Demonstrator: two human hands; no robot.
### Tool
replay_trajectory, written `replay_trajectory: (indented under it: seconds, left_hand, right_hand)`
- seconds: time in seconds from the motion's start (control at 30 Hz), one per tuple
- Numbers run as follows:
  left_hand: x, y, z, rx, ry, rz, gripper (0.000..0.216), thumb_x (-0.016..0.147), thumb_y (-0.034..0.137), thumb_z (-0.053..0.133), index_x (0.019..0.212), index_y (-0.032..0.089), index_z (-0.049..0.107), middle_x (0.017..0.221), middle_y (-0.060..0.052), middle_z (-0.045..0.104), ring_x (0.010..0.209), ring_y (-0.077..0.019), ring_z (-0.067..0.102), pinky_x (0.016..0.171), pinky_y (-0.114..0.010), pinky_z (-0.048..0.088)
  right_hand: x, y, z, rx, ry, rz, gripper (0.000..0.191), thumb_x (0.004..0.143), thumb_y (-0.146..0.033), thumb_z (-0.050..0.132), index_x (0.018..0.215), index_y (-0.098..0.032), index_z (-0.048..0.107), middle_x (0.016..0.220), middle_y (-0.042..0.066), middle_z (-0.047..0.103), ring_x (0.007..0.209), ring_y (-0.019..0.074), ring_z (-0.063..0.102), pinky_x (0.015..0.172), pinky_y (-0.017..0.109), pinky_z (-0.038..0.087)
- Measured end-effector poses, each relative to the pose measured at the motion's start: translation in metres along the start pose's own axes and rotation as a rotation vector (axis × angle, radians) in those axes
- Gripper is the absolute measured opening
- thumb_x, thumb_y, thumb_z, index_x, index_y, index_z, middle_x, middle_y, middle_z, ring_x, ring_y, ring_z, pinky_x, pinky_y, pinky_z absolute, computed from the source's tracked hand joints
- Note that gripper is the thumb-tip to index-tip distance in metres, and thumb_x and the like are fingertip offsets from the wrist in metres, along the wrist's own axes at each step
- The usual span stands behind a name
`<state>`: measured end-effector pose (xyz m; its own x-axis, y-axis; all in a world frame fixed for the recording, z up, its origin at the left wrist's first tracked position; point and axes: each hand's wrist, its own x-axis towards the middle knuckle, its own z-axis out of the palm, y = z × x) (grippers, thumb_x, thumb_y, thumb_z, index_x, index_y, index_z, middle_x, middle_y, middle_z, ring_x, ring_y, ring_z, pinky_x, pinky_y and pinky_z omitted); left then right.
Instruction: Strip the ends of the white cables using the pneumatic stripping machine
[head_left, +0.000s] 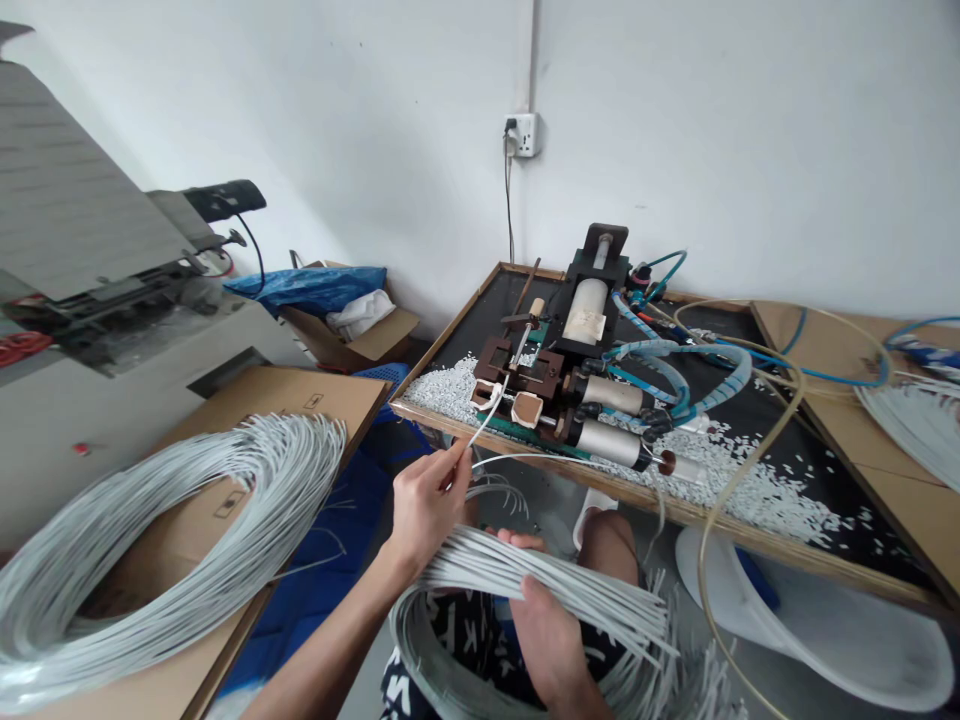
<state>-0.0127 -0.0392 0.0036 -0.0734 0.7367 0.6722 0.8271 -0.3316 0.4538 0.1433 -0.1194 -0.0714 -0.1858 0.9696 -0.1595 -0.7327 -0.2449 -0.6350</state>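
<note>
My left hand point(429, 502) is closed in a pinch on a single white wire point(487, 422). The wire runs up from my fingertips to the jaws of a small pneumatic machine point(521, 372) with metal cylinders. Below it, my right hand point(551, 635) is wrapped round a thick bundle of white wires point(547, 570), which rests over my lap. The cut ends of the bundle point to the right. Its coil loops down under my hands. Another loose wire curves from near my left hand toward the table edge.
White offcuts point(750, 495) lie scattered over the wood-edged black table point(720, 405). Blue hoses point(675, 360) and a yellowish tube point(757, 450) loop at the right. On cardboard to the left lies a big wire coil point(292, 480), beside a grey machine point(112, 400). A white basin point(840, 630) stands below the table.
</note>
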Motion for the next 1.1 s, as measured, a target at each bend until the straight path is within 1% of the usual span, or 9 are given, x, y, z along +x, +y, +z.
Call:
replay_trajectory:
  seconds: [0.13, 0.23, 0.37, 0.6, 0.7, 0.8, 0.9, 1.0, 1.1]
  left_hand:
    - [0.0013, 0.0010, 0.0044, 0.009, -0.004, -0.066, 0.026, 0.098, 0.027, 0.058, 0.093, 0.015, 0.080, 0.053, 0.004, 0.051, 0.047, -0.0084, 0.043, 0.049, -0.020, 0.034]
    - [0.0007, 0.0025, 0.0079, 0.022, -0.009, -0.106, 0.027, 0.096, 0.028, 0.058, 0.090, 0.017, 0.081, 0.051, 0.004, 0.051, 0.045, -0.0082, 0.043, 0.049, -0.019, 0.035]
    - [-0.0003, 0.0042, 0.0097, 0.020, -0.043, -0.161, 0.028, 0.095, 0.029, 0.057, 0.090, 0.016, 0.081, 0.049, 0.004, 0.049, 0.043, -0.0082, 0.043, 0.048, -0.019, 0.035]
    - [-0.0003, 0.0035, 0.0067, -0.037, -0.088, -0.263, 0.029, 0.096, 0.030, 0.056, 0.095, 0.014, 0.080, 0.055, 0.002, 0.058, 0.047, -0.0085, 0.049, 0.050, -0.017, 0.037]
    - [0.0007, 0.0038, 0.0061, -0.047, -0.100, -0.276, 0.030, 0.095, 0.031, 0.056, 0.094, 0.014, 0.080, 0.054, 0.003, 0.058, 0.046, -0.0085, 0.050, 0.049, -0.017, 0.037]
    - [0.0011, 0.0041, 0.0060, -0.055, -0.102, -0.283, 0.030, 0.095, 0.032, 0.056, 0.093, 0.014, 0.080, 0.053, 0.003, 0.058, 0.045, -0.0085, 0.050, 0.049, -0.018, 0.037]
    - [0.0008, 0.0034, 0.0053, -0.069, -0.109, -0.286, 0.030, 0.096, 0.032, 0.056, 0.094, 0.015, 0.080, 0.057, 0.001, 0.063, 0.046, -0.0094, 0.051, 0.050, -0.019, 0.039]
    - [0.0009, 0.0012, 0.0035, -0.064, -0.113, -0.256, 0.028, 0.095, 0.032, 0.058, 0.097, 0.015, 0.080, 0.061, -0.001, 0.068, 0.049, -0.0116, 0.053, 0.053, -0.021, 0.042]
    - [0.0016, -0.0010, 0.0008, -0.121, -0.161, -0.248, 0.028, 0.096, 0.032, 0.059, 0.100, 0.015, 0.080, 0.067, -0.003, 0.072, 0.053, -0.0136, 0.057, 0.055, -0.023, 0.044]
  right_hand:
    - [0.0002, -0.0008, 0.0008, 0.009, -0.002, 0.019, 0.032, 0.073, -0.051, 0.086, 0.099, -0.034, 0.077, 0.116, 0.001, 0.076, 0.124, 0.0304, 0.060, 0.120, 0.055, 0.034]
    - [0.0005, -0.0010, 0.0011, -0.002, 0.011, 0.003, 0.033, 0.073, -0.052, 0.085, 0.099, -0.033, 0.077, 0.116, 0.002, 0.076, 0.123, 0.0304, 0.061, 0.120, 0.055, 0.034]
    - [-0.0003, -0.0015, 0.0003, -0.010, 0.020, -0.002, 0.033, 0.073, -0.052, 0.085, 0.099, -0.033, 0.077, 0.115, 0.002, 0.076, 0.123, 0.0306, 0.061, 0.119, 0.056, 0.035]
    - [-0.0002, -0.0020, 0.0005, -0.023, 0.048, 0.013, 0.033, 0.071, -0.051, 0.086, 0.096, -0.032, 0.078, 0.114, 0.004, 0.076, 0.122, 0.0327, 0.061, 0.121, 0.060, 0.031]
    - [-0.0002, -0.0020, 0.0010, -0.019, 0.035, 0.013, 0.031, 0.071, -0.049, 0.087, 0.096, -0.033, 0.078, 0.112, 0.003, 0.076, 0.123, 0.0321, 0.060, 0.122, 0.058, 0.029]
    - [-0.0007, -0.0023, 0.0014, -0.003, 0.024, 0.016, 0.033, 0.071, -0.051, 0.086, 0.098, -0.033, 0.078, 0.113, 0.002, 0.076, 0.123, 0.0312, 0.059, 0.121, 0.056, 0.032]
    - [-0.0008, -0.0027, 0.0024, -0.016, 0.037, 0.022, 0.033, 0.071, -0.052, 0.086, 0.097, -0.033, 0.078, 0.115, 0.002, 0.075, 0.123, 0.0308, 0.059, 0.121, 0.056, 0.031]
    - [-0.0001, -0.0022, 0.0028, -0.028, 0.049, 0.030, 0.033, 0.070, -0.053, 0.086, 0.095, -0.033, 0.078, 0.113, 0.003, 0.076, 0.124, 0.0315, 0.058, 0.122, 0.057, 0.030]
    - [0.0003, -0.0004, 0.0011, -0.027, 0.057, 0.022, 0.034, 0.069, -0.053, 0.087, 0.094, -0.033, 0.078, 0.112, 0.003, 0.075, 0.124, 0.0319, 0.058, 0.122, 0.058, 0.029]
